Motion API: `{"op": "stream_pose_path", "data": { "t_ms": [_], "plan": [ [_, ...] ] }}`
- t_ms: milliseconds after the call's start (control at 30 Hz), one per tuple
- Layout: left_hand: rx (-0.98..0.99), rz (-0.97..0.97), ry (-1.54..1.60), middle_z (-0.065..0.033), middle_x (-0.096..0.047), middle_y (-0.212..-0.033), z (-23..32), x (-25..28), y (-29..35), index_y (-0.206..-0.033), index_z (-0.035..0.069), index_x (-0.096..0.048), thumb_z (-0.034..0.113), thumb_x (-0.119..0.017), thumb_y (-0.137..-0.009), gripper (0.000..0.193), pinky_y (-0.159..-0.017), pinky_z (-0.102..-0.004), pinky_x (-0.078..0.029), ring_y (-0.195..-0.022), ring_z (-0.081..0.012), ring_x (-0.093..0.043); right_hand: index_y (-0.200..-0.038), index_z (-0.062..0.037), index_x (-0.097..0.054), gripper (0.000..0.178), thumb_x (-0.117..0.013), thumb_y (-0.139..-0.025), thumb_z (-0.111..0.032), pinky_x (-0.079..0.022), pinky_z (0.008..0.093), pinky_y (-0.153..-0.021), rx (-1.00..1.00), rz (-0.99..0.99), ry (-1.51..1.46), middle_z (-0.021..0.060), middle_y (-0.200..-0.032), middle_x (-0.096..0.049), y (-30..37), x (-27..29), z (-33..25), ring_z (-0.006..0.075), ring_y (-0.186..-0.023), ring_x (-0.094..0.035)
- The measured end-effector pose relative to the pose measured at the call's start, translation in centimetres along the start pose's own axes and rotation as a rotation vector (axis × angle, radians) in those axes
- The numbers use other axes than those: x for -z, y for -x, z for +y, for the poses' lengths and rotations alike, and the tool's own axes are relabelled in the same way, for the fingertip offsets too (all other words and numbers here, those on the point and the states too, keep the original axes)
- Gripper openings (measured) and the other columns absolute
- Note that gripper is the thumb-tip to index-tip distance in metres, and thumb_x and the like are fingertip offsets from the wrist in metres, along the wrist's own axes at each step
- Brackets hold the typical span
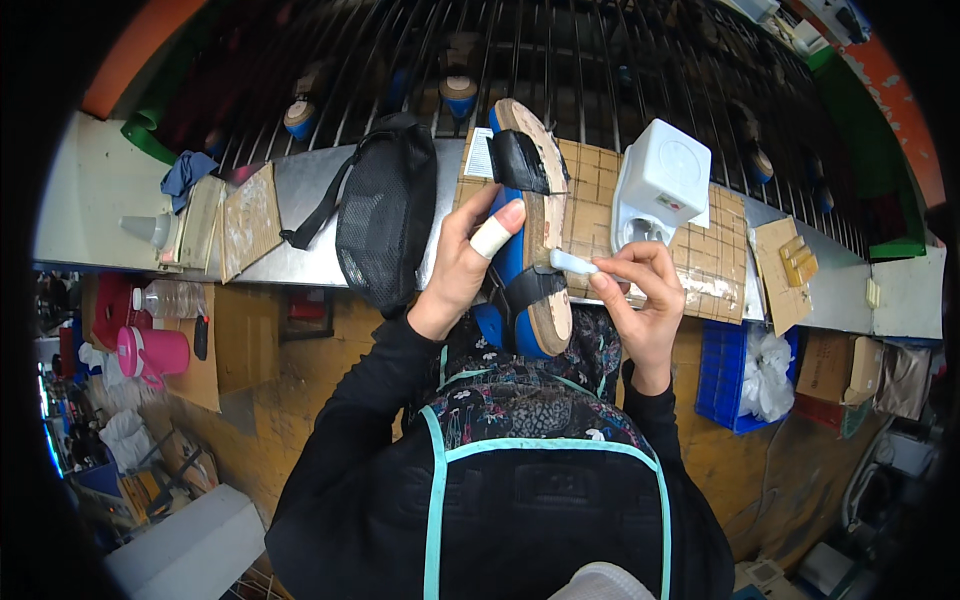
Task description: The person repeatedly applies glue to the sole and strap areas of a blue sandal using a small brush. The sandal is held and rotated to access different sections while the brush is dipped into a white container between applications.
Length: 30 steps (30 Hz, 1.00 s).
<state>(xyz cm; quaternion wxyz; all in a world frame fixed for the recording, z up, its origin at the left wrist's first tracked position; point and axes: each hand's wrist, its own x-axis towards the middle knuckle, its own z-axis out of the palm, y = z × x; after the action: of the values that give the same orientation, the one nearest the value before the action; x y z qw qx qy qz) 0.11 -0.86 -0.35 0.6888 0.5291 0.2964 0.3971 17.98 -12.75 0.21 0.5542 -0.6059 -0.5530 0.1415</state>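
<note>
My left hand [462, 258], with white tape around the thumb, grips a sandal [546, 222] mounted on a blue last. The sandal stands on end in front of me, its cork-coloured sole edge facing right and black straps across it. Between the fingertips of my right hand [645, 292] is a small white applicator with a rounded end [573, 263]. Its end meets or nearly meets the sole edge by the lower strap; contact is hard to make out. Beyond my right hand, a white plastic container [668, 172] sits on a patterned cardboard sheet [712, 275].
A black mesh bag [385, 215] lies left of the sandal. Behind the bench runs a rack of metal bars [560, 60], with several blue-lasted shoes [458, 95] on it. Below the bench are a blue crate [722, 375] at right and a pink jug [160, 355] at left.
</note>
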Motion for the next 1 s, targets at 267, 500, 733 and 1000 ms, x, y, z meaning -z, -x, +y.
{"op": "stream_pose_path", "data": {
  "t_ms": [267,500,733,1000],
  "plan": [
    [0.021,-0.014,0.037,-0.0126,-0.062,-0.111,1.1,-0.3,-0.6,-0.124,-0.009,-0.053,0.042,-0.062,-0.089,0.063,-0.088,-0.0253,-0.045,-0.101,-0.0141,-0.058,-0.09,-0.0041,-0.075,0.016,-0.078,-0.075,-0.005,-0.045,0.0228,-0.061,-0.007,-0.027,-0.084,0.0054,-0.088,-0.058,0.4,0.3,-0.2,0.011,-0.07,-0.058],
    [0.076,-0.099,0.076,-0.0133,-0.062,-0.115,1.8,-0.3,-0.6,-0.13,-0.006,-0.051,0.041,-0.06,-0.091,0.062,-0.09,-0.0256,-0.046,-0.103,-0.0154,-0.06,-0.092,-0.0015,-0.074,0.016,-0.077,-0.076,-0.003,-0.045,0.023,-0.064,0.106,-0.089,-0.136,0.0067,-0.094,-0.057,-0.7,1.4,0.5,0.011,-0.075,-0.059],
    [0.073,-0.016,0.148,-0.011,-0.062,-0.117,0.6,-0.3,0.4,-0.127,-0.003,-0.052,0.042,-0.054,-0.095,0.055,-0.092,-0.0272,-0.048,-0.104,-0.0147,-0.061,-0.092,-0.0008,-0.074,0.014,-0.075,-0.079,-0.004,-0.043,0.0219,-0.063,-0.092,-0.051,-0.2,0.0035,-0.085,-0.057,0.4,0.3,0.7,0.0092,-0.076,-0.054],
    [-0.02,0.094,-0.021,-0.0146,-0.061,-0.12,0.2,0.8,0.6,-0.133,-0.008,-0.047,0.039,-0.061,-0.091,0.064,-0.093,-0.0259,-0.046,-0.107,-0.016,-0.06,-0.091,-0.0026,-0.075,0.013,-0.077,-0.078,-0.004,-0.041,0.0181,-0.056,-0.129,-0.105,-0.148,0.0047,-0.092,-0.058,1.6,1.3,-0.4,0.0058,-0.066,-0.053]
  ]
}}
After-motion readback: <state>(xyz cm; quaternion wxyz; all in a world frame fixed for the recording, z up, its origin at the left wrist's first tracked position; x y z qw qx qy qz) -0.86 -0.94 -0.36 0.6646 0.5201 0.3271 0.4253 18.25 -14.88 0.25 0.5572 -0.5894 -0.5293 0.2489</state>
